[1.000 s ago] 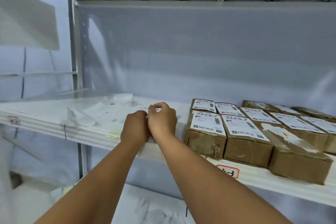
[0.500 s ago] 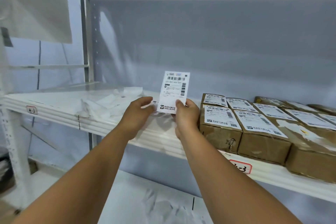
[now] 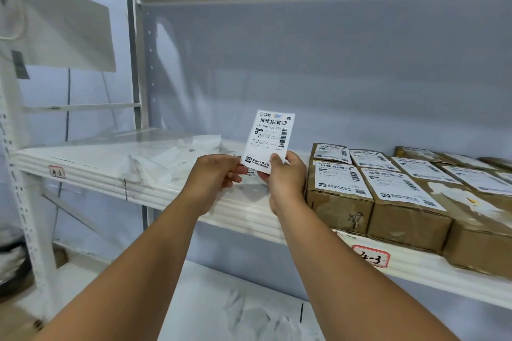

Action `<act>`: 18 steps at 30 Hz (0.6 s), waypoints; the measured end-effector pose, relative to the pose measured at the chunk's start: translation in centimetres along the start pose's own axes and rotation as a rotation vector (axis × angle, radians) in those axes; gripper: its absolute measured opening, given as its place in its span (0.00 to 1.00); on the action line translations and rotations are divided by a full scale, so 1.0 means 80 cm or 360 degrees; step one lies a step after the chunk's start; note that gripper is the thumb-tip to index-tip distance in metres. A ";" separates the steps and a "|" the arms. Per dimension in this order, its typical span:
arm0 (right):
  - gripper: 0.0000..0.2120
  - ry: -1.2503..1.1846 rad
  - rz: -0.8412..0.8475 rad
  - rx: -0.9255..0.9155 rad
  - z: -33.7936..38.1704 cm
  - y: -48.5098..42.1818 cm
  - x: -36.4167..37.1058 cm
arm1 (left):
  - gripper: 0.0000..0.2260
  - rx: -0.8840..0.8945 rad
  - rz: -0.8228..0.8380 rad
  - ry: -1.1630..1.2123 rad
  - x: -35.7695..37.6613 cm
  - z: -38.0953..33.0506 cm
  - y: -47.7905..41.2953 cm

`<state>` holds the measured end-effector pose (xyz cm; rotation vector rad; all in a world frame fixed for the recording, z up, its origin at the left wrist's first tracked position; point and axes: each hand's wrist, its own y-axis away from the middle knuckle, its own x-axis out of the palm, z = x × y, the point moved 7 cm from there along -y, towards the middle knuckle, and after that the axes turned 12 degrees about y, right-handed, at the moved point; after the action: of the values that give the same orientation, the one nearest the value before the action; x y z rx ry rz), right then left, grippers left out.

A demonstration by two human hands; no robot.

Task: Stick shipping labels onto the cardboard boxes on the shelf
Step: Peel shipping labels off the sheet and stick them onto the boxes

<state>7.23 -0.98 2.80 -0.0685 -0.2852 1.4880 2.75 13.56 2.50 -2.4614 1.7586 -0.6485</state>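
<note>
We are pinching shipping label (image 3: 270, 138) in both grips, left hand (image 3: 214, 174), right hand (image 3: 286, 178); boxes (image 3: 340, 191) at 3 o'clock. Risk: label curling, sticking crooked.

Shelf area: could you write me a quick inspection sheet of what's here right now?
Surface: white shelf, with a handwritten tag on its front edge.
Job's things: one shipping label held upright; cardboard boxes in rows at right, the nearer ones already labelled.
Clutter: crumpled white backing papers on the shelf's left part.
Hands: left hand and right hand both pinch the label's lower edge.
Cables: nothing seen.
Surroundings: grey back panel, shelf underside above, a lower shelf below.
</note>
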 end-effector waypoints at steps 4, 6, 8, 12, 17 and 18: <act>0.08 0.0016 0.0024 -0.0018 -0.001 0.000 0.003 | 0.07 0.0019 0.0031 -0.0077 0.000 -0.001 0.001; 0.08 -0.0001 0.0037 -0.0018 0.000 0.000 0.004 | 0.07 0.0018 0.0041 -0.0089 0.000 -0.001 0.000; 0.08 -0.0013 0.0045 -0.0022 0.001 0.000 0.004 | 0.07 0.0016 0.0041 -0.0077 -0.001 0.000 0.000; 0.07 -0.0008 0.0041 -0.0030 0.000 -0.001 0.003 | 0.07 0.0019 0.0050 -0.0020 -0.001 -0.001 0.001; 0.07 -0.0011 0.0035 -0.0020 -0.002 -0.002 0.004 | 0.07 0.0016 0.0080 0.0003 0.000 -0.002 0.001; 0.07 -0.0007 0.0036 -0.0018 -0.003 -0.002 0.004 | 0.07 0.0015 0.0081 -0.0012 -0.001 -0.001 0.001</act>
<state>7.47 -0.65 2.69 -0.0778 -0.2971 1.5090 2.66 13.62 2.57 -2.4013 1.8046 -0.6412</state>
